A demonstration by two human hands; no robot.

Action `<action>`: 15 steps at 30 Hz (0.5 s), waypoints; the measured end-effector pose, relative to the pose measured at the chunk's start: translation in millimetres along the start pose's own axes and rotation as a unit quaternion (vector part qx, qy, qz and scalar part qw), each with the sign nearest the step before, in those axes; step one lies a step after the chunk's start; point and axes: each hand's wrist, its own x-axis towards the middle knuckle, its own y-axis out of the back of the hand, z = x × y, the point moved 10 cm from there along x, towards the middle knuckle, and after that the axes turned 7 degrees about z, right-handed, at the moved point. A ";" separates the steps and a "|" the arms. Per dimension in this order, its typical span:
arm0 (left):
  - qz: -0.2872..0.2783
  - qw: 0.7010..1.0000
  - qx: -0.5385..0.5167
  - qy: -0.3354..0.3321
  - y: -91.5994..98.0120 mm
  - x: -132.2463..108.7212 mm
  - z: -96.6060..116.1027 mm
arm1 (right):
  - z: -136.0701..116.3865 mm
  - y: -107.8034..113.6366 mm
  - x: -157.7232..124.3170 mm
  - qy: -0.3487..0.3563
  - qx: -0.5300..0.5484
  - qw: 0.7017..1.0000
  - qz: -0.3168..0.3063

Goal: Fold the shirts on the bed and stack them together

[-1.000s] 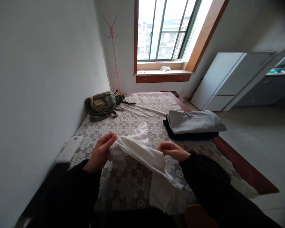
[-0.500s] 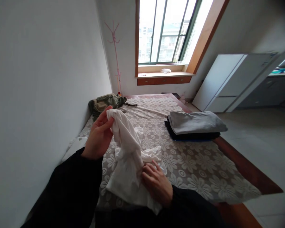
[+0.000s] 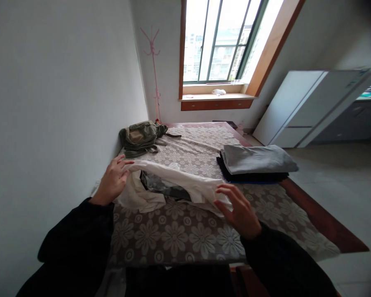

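Note:
A white garment (image 3: pixel 179 174) is spread sideways over the patterned bed cover, its upper band stretched between my hands. Through a gap beneath the band, a dark grey patterned patch (image 3: pixel 163 186) shows. My left hand (image 3: pixel 111 180) pinches the garment's left end between thumb and fingers. At the right end, my right hand (image 3: pixel 239 209) is open, thumb and fingers apart, its fingertips against the cloth.
A green and tan backpack (image 3: pixel 139 138) lies by the left wall. Folded grey cloth (image 3: pixel 258 159) rests on black cloth (image 3: pixel 256 177) at the bed's right. A pink coat stand (image 3: pixel 154 68) rises behind the bed (image 3: pixel 174 239), left of the window.
The bunched garment is now spread wide. My left hand has moved left and down; my right hand has moved right and up, and its fingers have opened.

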 end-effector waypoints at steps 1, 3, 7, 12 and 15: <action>-0.033 0.999 0.014 -0.012 -14.6 -8.1 -1.2 | -9.4 -17.1 -9.4 0.020 0.007 0.998 -0.054; -0.124 0.991 0.004 -0.040 -49.4 -26.0 2.1 | -16.1 -45.4 -25.7 0.035 0.012 0.990 -0.135; -0.225 0.971 -0.014 -0.079 -99.6 -42.1 4.5 | 5.0 -69.1 -29.1 0.014 0.007 0.986 -0.168; -0.208 0.977 0.051 0.014 -127.5 -15.1 -42.6 | 28.8 -89.7 -9.3 0.002 -0.015 0.983 -0.184; -0.215 0.974 0.057 0.044 -142.2 -8.8 -57.5 | 39.2 -105.9 2.9 -0.010 -0.043 0.976 -0.214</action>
